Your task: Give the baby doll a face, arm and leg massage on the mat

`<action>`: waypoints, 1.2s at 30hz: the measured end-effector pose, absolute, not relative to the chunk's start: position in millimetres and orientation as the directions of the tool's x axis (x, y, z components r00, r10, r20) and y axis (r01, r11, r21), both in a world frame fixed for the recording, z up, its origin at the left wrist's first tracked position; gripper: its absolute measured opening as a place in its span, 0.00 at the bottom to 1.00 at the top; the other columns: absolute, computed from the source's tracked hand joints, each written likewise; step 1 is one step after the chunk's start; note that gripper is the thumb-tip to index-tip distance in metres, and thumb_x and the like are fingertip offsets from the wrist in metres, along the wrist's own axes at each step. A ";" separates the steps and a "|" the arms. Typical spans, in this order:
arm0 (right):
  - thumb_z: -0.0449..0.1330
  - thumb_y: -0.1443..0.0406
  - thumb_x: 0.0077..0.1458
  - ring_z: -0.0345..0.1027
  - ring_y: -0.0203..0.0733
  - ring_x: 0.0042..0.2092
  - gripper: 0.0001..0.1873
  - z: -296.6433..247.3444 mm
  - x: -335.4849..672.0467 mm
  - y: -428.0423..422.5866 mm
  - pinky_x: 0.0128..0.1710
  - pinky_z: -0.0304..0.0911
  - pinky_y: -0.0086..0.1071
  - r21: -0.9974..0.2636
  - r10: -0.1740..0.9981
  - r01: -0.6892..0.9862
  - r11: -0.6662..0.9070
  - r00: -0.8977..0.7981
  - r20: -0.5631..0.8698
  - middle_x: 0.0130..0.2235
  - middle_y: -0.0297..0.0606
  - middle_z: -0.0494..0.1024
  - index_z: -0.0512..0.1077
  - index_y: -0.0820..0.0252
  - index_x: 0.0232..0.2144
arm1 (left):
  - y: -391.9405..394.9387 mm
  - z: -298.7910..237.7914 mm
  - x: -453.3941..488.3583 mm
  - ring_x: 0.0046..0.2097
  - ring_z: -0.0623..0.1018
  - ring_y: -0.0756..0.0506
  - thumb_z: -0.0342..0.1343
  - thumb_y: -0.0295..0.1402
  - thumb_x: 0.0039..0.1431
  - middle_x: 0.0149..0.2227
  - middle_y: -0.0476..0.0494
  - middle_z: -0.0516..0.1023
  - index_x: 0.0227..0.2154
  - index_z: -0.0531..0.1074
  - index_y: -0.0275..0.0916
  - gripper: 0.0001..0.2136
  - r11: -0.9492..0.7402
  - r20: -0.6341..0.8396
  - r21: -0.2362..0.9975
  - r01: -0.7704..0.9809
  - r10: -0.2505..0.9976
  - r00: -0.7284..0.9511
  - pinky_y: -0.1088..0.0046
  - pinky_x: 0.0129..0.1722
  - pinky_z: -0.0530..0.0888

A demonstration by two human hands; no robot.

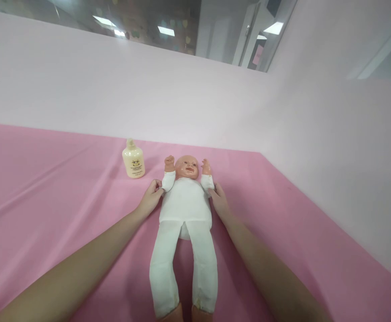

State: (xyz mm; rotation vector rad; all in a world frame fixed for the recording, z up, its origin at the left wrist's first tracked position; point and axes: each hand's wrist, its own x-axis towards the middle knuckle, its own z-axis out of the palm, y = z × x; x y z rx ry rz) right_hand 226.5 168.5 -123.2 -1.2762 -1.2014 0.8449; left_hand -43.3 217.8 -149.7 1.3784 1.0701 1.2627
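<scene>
A baby doll (pixel 185 205) in a white cloth body lies on its back on the pink cloth, head away from me, arms raised beside its head. My left hand (pixel 151 197) rests against the doll's shoulder on the left, fingers curled and pinching the white sleeve there. On the other side, my right hand (pixel 219 200) presses against the doll's upper arm and flank, its fingers closed on the sleeve fabric.
A cream-coloured pump bottle (pixel 133 160) stands upright on the pink cloth (pixel 48 188), just left of the doll's head. A pale pink wall (pixel 148 89) runs behind, and another stands to the right. The cloth has long creases on its left part.
</scene>
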 end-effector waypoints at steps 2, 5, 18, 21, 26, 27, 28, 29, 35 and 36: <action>0.55 0.60 0.52 0.65 0.41 0.40 0.13 -123.1 226.5 168.3 0.39 0.60 0.34 -0.977 0.959 0.148 0.155 0.217 0.184 0.38 0.34 0.74 0.70 0.55 0.41 | 217.8 -149.3 -43.3 0.31 0.67 0.50 0.52 0.29 0.50 0.30 0.53 0.67 0.32 0.61 0.42 0.07 -0.167 0.167 0.986 0.003 0.983 0.083 0.74 0.31 0.62; 0.55 0.60 0.52 0.65 0.41 0.39 0.13 -123.0 226.5 168.3 0.39 0.60 0.33 -0.976 0.957 0.147 0.160 0.221 0.190 0.38 0.34 0.73 0.70 0.55 0.41 | 217.0 -148.2 -43.1 0.31 0.67 0.50 0.52 0.29 0.50 0.29 0.54 0.67 0.32 0.61 0.42 0.07 -0.157 0.156 0.988 0.004 0.984 0.084 0.75 0.31 0.63; 0.55 0.60 0.52 0.65 0.42 0.40 0.14 -123.5 226.5 168.3 0.39 0.60 0.34 -0.977 0.955 0.154 0.148 0.234 0.181 0.38 0.34 0.75 0.70 0.54 0.41 | 216.0 -146.8 -42.4 0.31 0.68 0.50 0.53 0.29 0.49 0.29 0.53 0.68 0.31 0.61 0.41 0.07 -0.152 0.151 0.988 0.000 0.986 0.072 0.75 0.31 0.63; 0.55 0.60 0.52 0.65 0.42 0.40 0.14 -125.4 227.3 168.6 0.40 0.60 0.34 -0.969 0.954 0.184 0.163 0.222 0.203 0.38 0.34 0.75 0.70 0.55 0.42 | 216.3 -147.2 -42.3 0.31 0.68 0.50 0.53 0.29 0.49 0.29 0.53 0.68 0.32 0.61 0.41 0.07 -0.159 0.159 0.987 -0.005 0.985 0.072 0.74 0.31 0.63; 0.55 0.59 0.51 0.65 0.41 0.38 0.16 -126.0 227.7 168.7 0.39 0.60 0.34 -0.968 0.954 0.193 0.163 0.219 0.204 0.38 0.33 0.75 0.71 0.54 0.43 | 214.4 -147.2 -42.7 0.33 0.69 0.50 0.53 0.31 0.52 0.30 0.53 0.68 0.33 0.61 0.41 0.07 -0.156 0.155 0.988 0.000 0.983 0.099 0.74 0.33 0.65; 0.55 0.59 0.51 0.65 0.41 0.38 0.16 -125.7 227.6 168.5 0.39 0.60 0.34 -0.969 0.954 0.185 0.167 0.216 0.206 0.37 0.33 0.75 0.71 0.54 0.43 | 214.0 -147.4 -42.6 0.33 0.69 0.50 0.54 0.32 0.53 0.31 0.52 0.68 0.34 0.61 0.41 0.08 -0.156 0.155 0.988 0.007 0.983 0.099 0.74 0.33 0.65; 0.56 0.59 0.51 0.65 0.40 0.38 0.16 -125.3 227.4 168.4 0.39 0.60 0.34 -0.969 0.955 0.176 0.171 0.213 0.207 0.37 0.33 0.75 0.71 0.54 0.43 | 213.7 -147.7 -42.4 0.34 0.69 0.50 0.55 0.33 0.54 0.33 0.52 0.69 0.36 0.60 0.42 0.10 -0.159 0.157 0.987 0.012 0.983 0.092 0.74 0.34 0.66; 0.56 0.59 0.51 0.65 0.40 0.38 0.16 -124.9 227.3 168.3 0.39 0.60 0.34 -0.970 0.956 0.169 0.173 0.210 0.207 0.37 0.33 0.75 0.71 0.54 0.43 | 213.4 -147.8 -42.2 0.35 0.70 0.50 0.57 0.35 0.54 0.35 0.51 0.69 0.39 0.60 0.42 0.13 -0.163 0.162 0.986 0.017 0.984 0.081 0.74 0.34 0.66; 0.56 0.61 0.51 0.66 0.42 0.40 0.15 -123.2 227.0 168.1 0.40 0.61 0.34 -0.974 0.959 0.151 0.171 0.201 0.200 0.39 0.34 0.76 0.71 0.54 0.42 | 210.5 -140.1 -41.4 0.48 0.72 0.45 0.61 0.39 0.52 0.54 0.41 0.69 0.51 0.61 0.42 0.25 -0.175 0.172 0.985 0.013 0.980 0.103 0.68 0.46 0.69; 0.56 0.61 0.51 0.67 0.42 0.40 0.15 -123.0 227.1 168.1 0.41 0.61 0.34 -0.974 0.959 0.148 0.169 0.202 0.197 0.39 0.34 0.76 0.71 0.54 0.42 | 210.0 -138.2 -41.4 0.49 0.73 0.44 0.61 0.39 0.52 0.54 0.41 0.69 0.52 0.62 0.42 0.24 -0.170 0.168 0.985 0.006 0.979 0.112 0.67 0.46 0.69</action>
